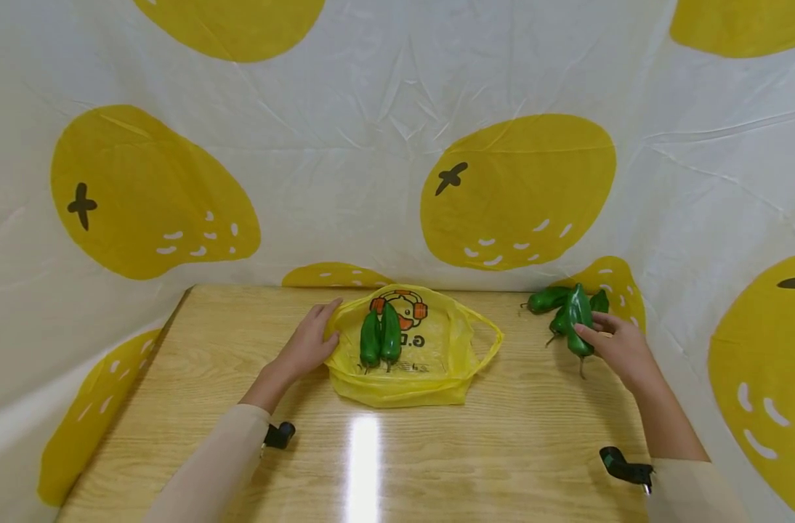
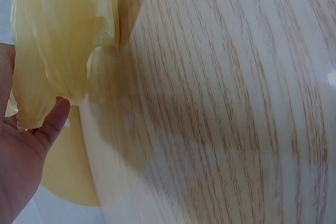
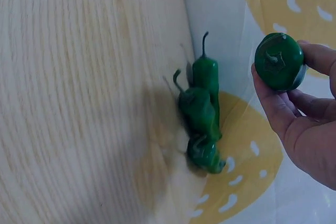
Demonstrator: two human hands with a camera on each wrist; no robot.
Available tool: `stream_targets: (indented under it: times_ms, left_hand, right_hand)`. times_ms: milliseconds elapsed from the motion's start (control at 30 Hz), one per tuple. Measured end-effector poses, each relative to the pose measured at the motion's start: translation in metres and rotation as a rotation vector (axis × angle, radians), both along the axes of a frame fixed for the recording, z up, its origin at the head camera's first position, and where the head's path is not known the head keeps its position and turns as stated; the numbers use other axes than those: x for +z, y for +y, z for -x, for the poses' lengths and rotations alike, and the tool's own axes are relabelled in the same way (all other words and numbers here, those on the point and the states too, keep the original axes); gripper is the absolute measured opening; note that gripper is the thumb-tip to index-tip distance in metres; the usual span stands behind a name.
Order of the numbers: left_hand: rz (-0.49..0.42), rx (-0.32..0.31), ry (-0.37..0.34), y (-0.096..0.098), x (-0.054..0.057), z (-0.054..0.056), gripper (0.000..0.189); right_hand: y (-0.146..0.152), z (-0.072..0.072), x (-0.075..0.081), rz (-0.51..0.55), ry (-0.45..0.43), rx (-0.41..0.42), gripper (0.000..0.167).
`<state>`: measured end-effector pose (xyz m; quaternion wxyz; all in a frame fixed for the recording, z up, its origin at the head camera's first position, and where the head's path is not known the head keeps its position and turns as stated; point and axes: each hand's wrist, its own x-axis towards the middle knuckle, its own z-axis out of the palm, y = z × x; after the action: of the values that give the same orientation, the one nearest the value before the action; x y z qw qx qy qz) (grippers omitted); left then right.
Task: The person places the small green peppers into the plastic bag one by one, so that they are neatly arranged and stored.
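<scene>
Seen from the head camera, with the middle of the surface (image 1: 437, 450) as the clock's centre, the far edge runs across twelve o'clock, where a fabric wall (image 1: 345, 181) printed with yellow fruit rises. The yellow bag (image 1: 397, 396) sits at twelve, its back rim reaching that far edge in this view; its loop handle (image 1: 492, 345) sticks out at the bag's three o'clock. A wide run of wood grain lies between the handle and the pepper pile (image 3: 197, 111), giving room sideways, while more opens toward six o'clock. The pile, three green peppers close together, is tight against the fabric at two o'clock, leaving little space behind it.

The left hand (image 1: 309, 338), at the bag's nine o'clock, has its grip pinched on the rim. The right hand (image 1: 620, 349) has its grip closed around a green pepper (image 1: 578, 323), stem toward six, held apart from the pile. Two peppers (image 1: 381, 335) lie side by side inside the bag.

These two cover part of the printed duck and lettering. The held pepper hides some of the pile from the head camera. The left wrist view cuts off the bag's top, and plastic conceals some left fingers; the right hand is cropped at its own wrist view's three o'clock.
</scene>
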<state>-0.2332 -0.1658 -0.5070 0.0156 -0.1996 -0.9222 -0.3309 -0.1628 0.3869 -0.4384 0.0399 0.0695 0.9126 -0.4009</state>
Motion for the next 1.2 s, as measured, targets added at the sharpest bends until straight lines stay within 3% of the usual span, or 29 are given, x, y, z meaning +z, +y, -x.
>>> stream_targets:
  times_ms: [233,767,1200]
  left_hand:
    - [0.002,0.003,0.008,0.0,0.0,-0.001,0.069]
    - [0.009,-0.009,0.01,0.002,0.003,-0.002,0.07]
    - [0.023,-0.005,0.006,0.003,0.001,-0.002,0.07]
  right_hand:
    - [-0.026,0.01,0.011,-0.077,0.024,0.059,0.084]
    - [-0.076,0.033,0.007,-0.012,-0.019,0.207,0.08]
    - [-0.117,0.053,0.002,0.054,-0.005,0.325,0.055]
